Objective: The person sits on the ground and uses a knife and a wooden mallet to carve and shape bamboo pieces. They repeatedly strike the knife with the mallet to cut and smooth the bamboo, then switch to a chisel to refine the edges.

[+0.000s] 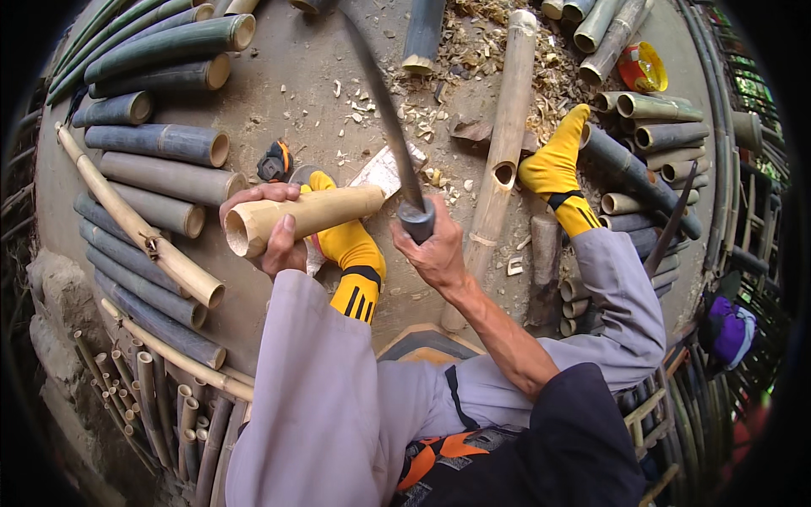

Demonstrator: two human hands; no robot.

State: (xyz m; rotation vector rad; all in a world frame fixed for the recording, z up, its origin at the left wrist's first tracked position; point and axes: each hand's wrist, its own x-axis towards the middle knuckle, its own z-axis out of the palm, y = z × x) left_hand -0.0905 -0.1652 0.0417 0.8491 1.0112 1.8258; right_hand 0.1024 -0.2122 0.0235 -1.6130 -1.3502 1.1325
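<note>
The short bamboo piece (300, 217) rests across the knee, left hand (274, 228) wrapped round its cut end; right hand (435, 249) clenched on the long blade (384, 106), raised. Shavings (473, 42) everywhere, many bamboo poles (160, 144) seemingly untouched: plenty left.

Partly hidden and cut-off things around a person who is sitting among bamboo poles.

The long curved blade (384, 101) is running out past the top edge, so its tip is not showing. The right hand (432, 249) is covering the blade's handle. The left hand (269, 226) is hiding part of the short pale bamboo piece (308, 215). The yellow sock (351, 253) is blocking the lower end of a flat metal tool (384, 169). A purple object (731, 329) at the right rim is looking too blurred to identify.
</note>
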